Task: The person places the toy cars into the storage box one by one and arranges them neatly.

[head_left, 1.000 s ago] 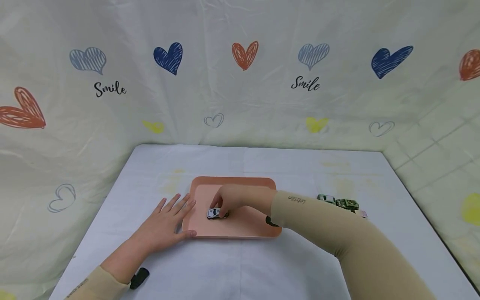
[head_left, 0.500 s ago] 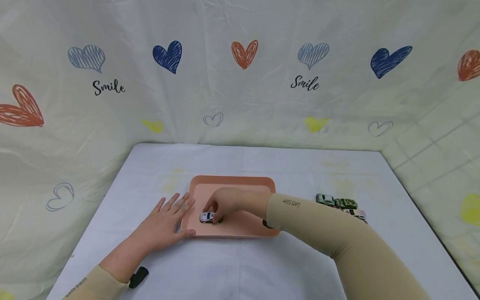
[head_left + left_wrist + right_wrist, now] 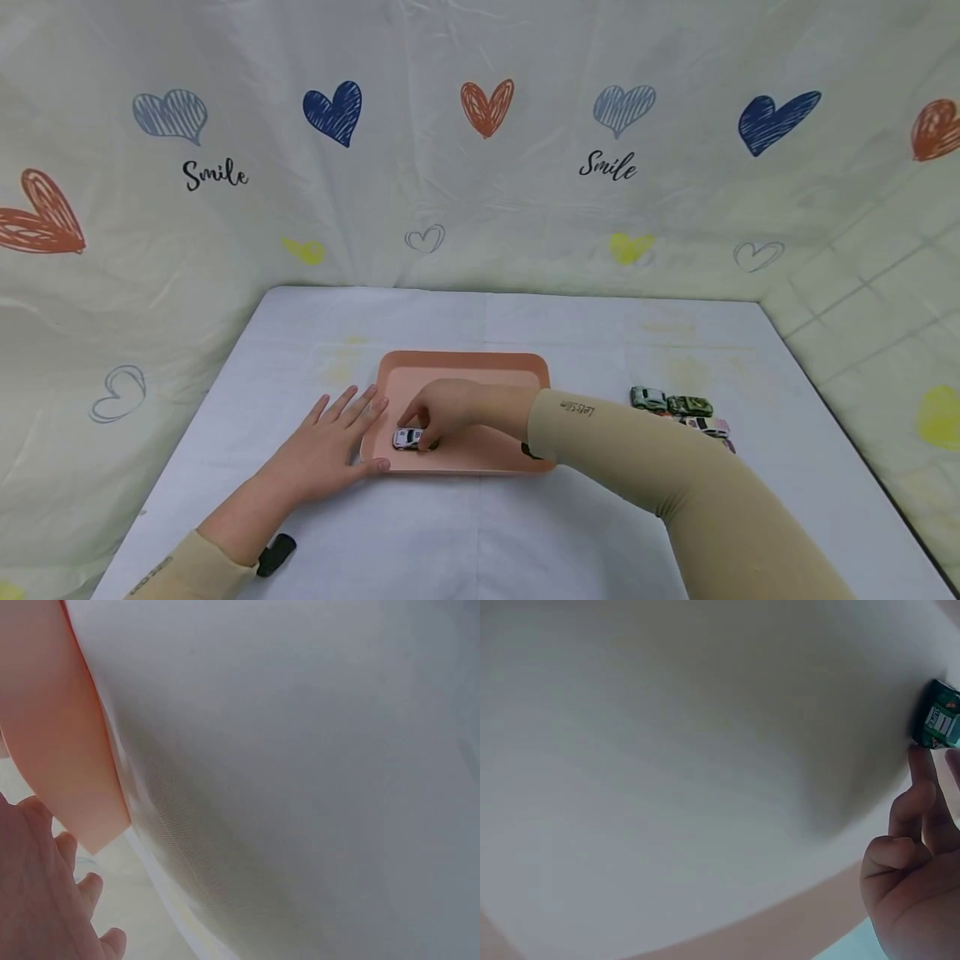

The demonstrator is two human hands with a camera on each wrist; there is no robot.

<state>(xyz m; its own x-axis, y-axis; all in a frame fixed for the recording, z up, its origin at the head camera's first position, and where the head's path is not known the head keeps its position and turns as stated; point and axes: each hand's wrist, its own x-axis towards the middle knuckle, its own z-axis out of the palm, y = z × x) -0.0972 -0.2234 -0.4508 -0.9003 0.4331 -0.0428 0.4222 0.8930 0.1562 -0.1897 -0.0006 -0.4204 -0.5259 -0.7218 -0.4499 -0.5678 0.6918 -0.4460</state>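
In the head view, a small silver-white toy car (image 3: 407, 438) is in the left part of a salmon-pink tray (image 3: 465, 360). My right hand (image 3: 447, 408) pinches it from above between thumb and fingers, covering its right end. A dark green end of the toy car (image 3: 939, 720) shows at the edge of the right wrist view, at the fingertips of the right hand (image 3: 919, 885). My left hand (image 3: 326, 446) lies with spread fingers at the tray's left side, thumb at its near left corner. The left wrist view catches the tray (image 3: 64, 742) beside the left hand (image 3: 37, 885).
Several toy cars stand close together right of the tray, among them a pale green car (image 3: 648, 398), a camouflage-green car (image 3: 690, 406) and a pinkish-white car (image 3: 707, 427). My right sleeve (image 3: 637, 450) crosses in front of them. A white cloth (image 3: 480, 533) covers the table.
The toy car has shifted left and slightly nearer within the tray, with my right hand pinching it throughout. My left hand has kept its place beside the tray.
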